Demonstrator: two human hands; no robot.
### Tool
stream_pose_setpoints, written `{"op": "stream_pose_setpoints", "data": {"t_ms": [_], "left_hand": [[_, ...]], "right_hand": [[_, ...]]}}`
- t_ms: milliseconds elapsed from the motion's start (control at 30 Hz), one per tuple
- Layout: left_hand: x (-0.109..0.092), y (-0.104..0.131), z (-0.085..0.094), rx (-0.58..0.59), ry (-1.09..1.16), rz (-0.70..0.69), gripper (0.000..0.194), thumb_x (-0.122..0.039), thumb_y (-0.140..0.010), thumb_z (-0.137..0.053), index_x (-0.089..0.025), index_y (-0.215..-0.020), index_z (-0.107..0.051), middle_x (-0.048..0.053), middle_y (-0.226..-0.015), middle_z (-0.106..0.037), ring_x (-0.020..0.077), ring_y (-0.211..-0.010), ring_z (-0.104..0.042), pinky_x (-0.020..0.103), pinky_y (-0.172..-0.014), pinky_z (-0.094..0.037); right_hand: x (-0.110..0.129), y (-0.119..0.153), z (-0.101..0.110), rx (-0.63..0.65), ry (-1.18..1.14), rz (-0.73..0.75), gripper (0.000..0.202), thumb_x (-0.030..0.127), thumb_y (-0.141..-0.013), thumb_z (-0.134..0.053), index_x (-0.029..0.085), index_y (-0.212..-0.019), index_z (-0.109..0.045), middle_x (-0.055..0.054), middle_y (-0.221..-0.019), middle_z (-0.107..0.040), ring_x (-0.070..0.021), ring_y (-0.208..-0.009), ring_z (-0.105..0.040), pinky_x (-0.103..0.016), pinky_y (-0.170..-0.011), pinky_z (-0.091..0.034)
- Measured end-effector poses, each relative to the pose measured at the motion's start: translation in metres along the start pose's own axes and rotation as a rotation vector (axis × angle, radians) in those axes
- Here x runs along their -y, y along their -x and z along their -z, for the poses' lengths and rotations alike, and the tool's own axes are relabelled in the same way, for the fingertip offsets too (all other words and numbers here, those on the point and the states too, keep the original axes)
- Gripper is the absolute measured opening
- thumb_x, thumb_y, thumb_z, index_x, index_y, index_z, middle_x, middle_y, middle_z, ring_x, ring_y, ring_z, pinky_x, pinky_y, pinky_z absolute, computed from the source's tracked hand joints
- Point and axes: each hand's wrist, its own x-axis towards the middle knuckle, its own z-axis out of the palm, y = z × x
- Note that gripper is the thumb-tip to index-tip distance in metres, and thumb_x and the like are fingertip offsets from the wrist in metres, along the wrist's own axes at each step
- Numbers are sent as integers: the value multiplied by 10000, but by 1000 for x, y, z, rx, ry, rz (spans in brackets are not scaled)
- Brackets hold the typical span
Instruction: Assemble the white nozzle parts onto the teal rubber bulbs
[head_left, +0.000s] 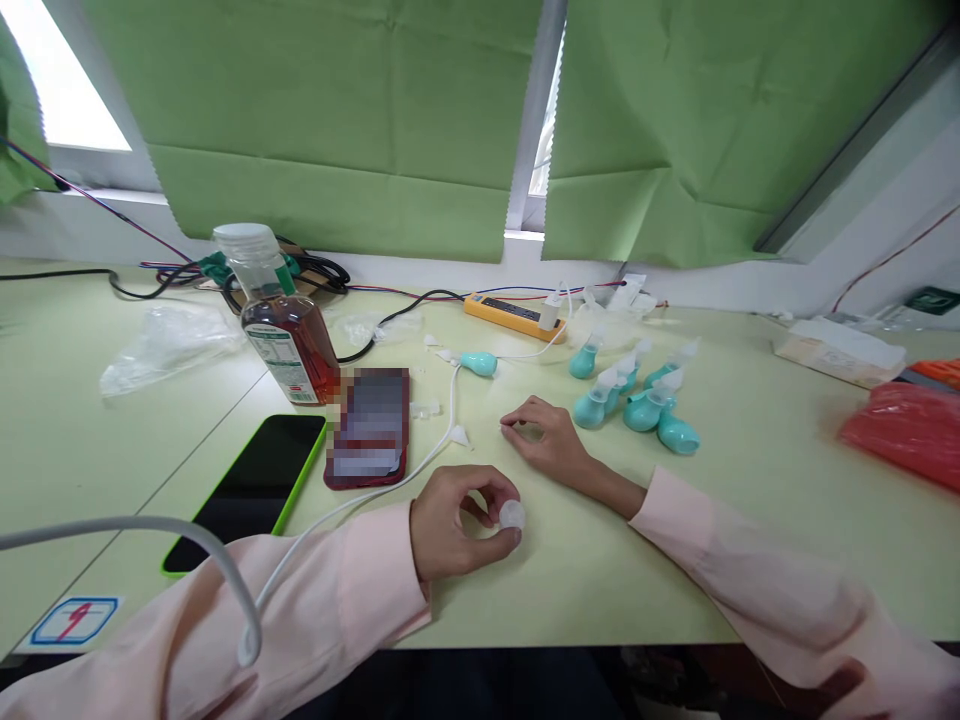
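Note:
Near the front of the table, my left hand [465, 522] is closed, pinching a small round translucent plastic piece [512, 515] between thumb and fingers. Farther forward and to the right, my right hand [546, 440] has its thumb and fingertips pressed together just above the tabletop; whatever is between them is too small to make out. Several teal squeeze bulbs [643, 410] with clear plastic tips stand and lie close together, right of my right hand. One more teal bulb [478, 364] lies apart, beyond both hands. A small white cone-shaped piece [459, 436] rests between my hands and the phones.
A bottle of amber liquid [289, 340], a red-cased phone [369, 428] and a green-cased phone [251, 485] are at the left. A white cable [352, 503] crosses by my left sleeve. Behind lies a yellow power strip [514, 317]; at right, a red plastic bag [904, 432].

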Motion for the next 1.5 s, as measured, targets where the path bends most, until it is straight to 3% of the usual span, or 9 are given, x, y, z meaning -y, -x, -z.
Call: {"op": "stream_pose_setpoints", "data": {"t_ms": [167, 300, 567, 833, 1033, 1233, 1400, 1500], "left_hand": [[4, -4, 0, 13, -183, 13, 143, -182, -640, -541, -173, -781, -567, 5, -692, -585, 117, -622, -533, 230, -587, -466], [6, -7, 2, -58, -329, -15, 140, -195, -650, -540, -183, -785, -576, 5, -708, -597, 131, -652, -539, 251, -633, -455], [11, -8, 4, -147, -433, -50, 163, -176, -657, -531, -174, -817, -562, 22, -728, -567, 148, -695, -527, 279, -661, -459], [9, -5, 3, -205, -233, -44, 216, -129, -650, -515, -174, -861, -534, 28, -812, -548, 127, -729, -536, 245, -642, -496], [5, -2, -1, -176, -122, 46, 150, -128, -625, -518, -167, -766, -482, 11, -758, -519, 118, -676, -539, 218, -549, -501], [6, -1, -3, -152, -91, 61, 182, -119, -609, -519, -160, -786, -505, 19, -763, -529, 120, -661, -528, 213, -519, -494], [7, -3, -3, -135, -22, 73, 177, -120, -627, -527, -164, -796, -506, 15, -778, -525, 114, -688, -528, 209, -560, -485], [8, -4, -2, -142, -13, 76, 159, -114, -636, -523, -163, -787, -516, 12, -773, -531, 112, -698, -528, 219, -601, -480]], "right_hand": [[-10, -3, 0, -29, 75, -73, 207, 135, -746, -429, 181, -870, -588, -61, -807, -576, -182, -790, -519, -336, -714, -435], [-18, -5, -1, 49, 132, -81, 266, 151, -734, -451, 183, -966, -577, -75, -859, -520, -201, -833, -492, -362, -737, -419], [-16, -6, -2, 129, 96, -25, 150, 177, -766, -461, 170, -830, -597, -59, -794, -561, -180, -792, -507, -334, -707, -417], [6, 5, 10, 38, -94, -57, 121, 221, -765, -487, 166, -809, -585, -32, -720, -611, -123, -637, -543, -253, -613, -457], [2, 9, 16, 78, -284, -245, 134, 243, -722, -533, 158, -760, -628, -41, -693, -627, -122, -569, -533, -244, -519, -432], [-2, 7, 12, 153, -133, -55, 135, 183, -723, -521, 156, -757, -649, -39, -651, -580, -129, -622, -521, -246, -560, -414], [-2, 4, 8, 183, 51, -89, 265, 272, -760, -496, 160, -982, -590, -60, -785, -546, -150, -711, -520, -275, -625, -426], [-3, 3, 8, 238, 63, -81, 237, 280, -766, -490, 180, -951, -598, -59, -820, -537, -158, -752, -520, -280, -642, -426]]}}
